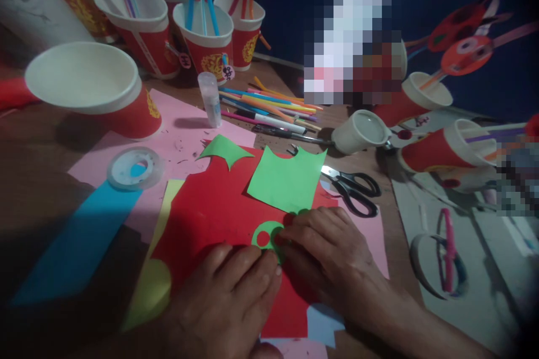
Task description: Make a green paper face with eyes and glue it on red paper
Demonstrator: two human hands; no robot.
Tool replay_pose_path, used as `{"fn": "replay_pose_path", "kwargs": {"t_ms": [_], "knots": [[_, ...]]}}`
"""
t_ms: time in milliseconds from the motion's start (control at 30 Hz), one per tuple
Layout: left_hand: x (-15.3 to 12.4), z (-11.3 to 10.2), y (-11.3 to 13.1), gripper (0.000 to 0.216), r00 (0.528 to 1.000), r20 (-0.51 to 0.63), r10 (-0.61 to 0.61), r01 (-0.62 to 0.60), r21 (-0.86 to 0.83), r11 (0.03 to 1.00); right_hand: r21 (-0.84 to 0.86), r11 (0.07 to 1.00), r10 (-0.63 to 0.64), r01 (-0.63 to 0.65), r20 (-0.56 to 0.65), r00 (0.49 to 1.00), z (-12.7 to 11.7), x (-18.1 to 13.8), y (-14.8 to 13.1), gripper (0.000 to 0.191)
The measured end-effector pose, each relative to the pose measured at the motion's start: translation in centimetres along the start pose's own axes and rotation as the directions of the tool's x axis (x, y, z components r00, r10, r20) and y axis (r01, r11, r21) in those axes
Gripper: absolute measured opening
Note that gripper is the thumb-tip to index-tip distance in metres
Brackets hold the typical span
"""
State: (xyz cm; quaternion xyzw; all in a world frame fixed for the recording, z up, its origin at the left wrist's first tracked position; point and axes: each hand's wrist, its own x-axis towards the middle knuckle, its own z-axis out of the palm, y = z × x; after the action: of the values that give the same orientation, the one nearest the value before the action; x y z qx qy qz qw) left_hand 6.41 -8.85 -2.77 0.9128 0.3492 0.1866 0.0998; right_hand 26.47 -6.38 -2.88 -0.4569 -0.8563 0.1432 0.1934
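My left hand (229, 297) lies low on a red paper sheet (210, 213), its fingertips pressed together on the lower edge of a small green paper ring (267, 235) with a round hole. My right hand (324, 252) comes in from the right, its fingers pinched on the ring's right side. The ring lies flat on the red sheet. A larger green paper piece (286, 179) rests just above the hands.
Black-handled scissors (351, 188) lie right of the green piece. A tape roll (135, 168), a glue stick (209, 98), pink (177, 129), blue (80, 235) and yellow (147, 291) paper, loose straws (269, 104), and several red paper cups (90, 90) crowd the table.
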Motion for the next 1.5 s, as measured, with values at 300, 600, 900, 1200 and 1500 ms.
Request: {"fn": "replay_pose_path", "kwargs": {"t_ms": [300, 600, 900, 1200, 1500], "knots": [[0.1, 0.1, 0.0, 0.037, 1.000, 0.009, 0.019, -0.019, 0.031, 0.999, 0.044, 0.997, 0.057, -0.056, -0.021, 0.998, 0.3, 0.3, -0.4, 0.007], [0.2, -0.1, 0.0, 0.040, 1.000, 0.028, 0.005, -0.006, 0.040, 0.999, 0.000, 0.997, 0.083, -0.083, -0.032, 0.996, 0.3, 0.2, -0.5, 0.014], [0.1, 0.0, -0.1, 0.040, 0.997, 0.064, 0.032, -0.033, 0.024, 0.999, -0.009, 0.992, -0.127, 0.127, -0.053, 0.990, -0.3, 0.7, 1.2, 0.016], [0.0, -0.2, 0.0, 0.042, 0.995, 0.097, 0.029, -0.030, 0.005, 1.000, -0.096, 0.978, -0.179, 0.186, 0.069, 0.981, 0.0, 0.5, 2.3, 0.017], [0.1, -0.2, 0.1, 0.043, 0.994, 0.100, 0.033, -0.034, 0.004, 0.999, -0.066, 0.981, -0.176, 0.180, 0.067, 0.982, -0.2, 0.7, 1.9, 0.014]]}}
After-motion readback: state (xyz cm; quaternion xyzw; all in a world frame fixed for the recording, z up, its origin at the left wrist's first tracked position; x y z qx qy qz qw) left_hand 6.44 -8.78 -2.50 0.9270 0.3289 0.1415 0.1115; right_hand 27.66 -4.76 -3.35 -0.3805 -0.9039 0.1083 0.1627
